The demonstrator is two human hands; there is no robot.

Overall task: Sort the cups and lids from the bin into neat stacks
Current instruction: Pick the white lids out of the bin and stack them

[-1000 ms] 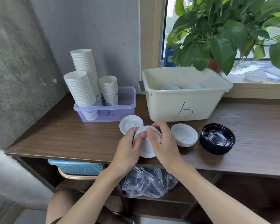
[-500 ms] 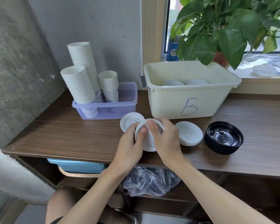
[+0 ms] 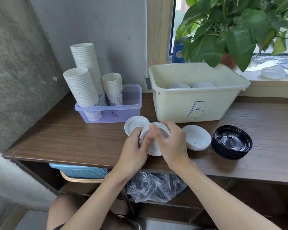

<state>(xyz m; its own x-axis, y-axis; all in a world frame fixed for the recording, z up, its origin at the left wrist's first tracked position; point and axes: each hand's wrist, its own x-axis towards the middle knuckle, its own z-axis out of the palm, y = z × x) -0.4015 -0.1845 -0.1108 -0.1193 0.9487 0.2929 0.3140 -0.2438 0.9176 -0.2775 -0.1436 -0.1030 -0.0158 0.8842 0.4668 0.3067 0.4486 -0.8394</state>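
Now | left hand [image 3: 133,146] and right hand [image 3: 170,143] both grip white lids [image 3: 154,149] | risk: nested lids jam, slip off surface [image 3: 73,140] edge

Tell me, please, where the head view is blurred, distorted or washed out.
Head view: wide-angle distortion skews the wall at left; daylight washes out the windowsill at right; the left hand, right hand and the white lids they grip look slightly motion-soft; the bin marked B is sharp.

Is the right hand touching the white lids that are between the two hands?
Touching. The head view shows the right hand with its fingers curled over the top rim of the white lids, with no gap.
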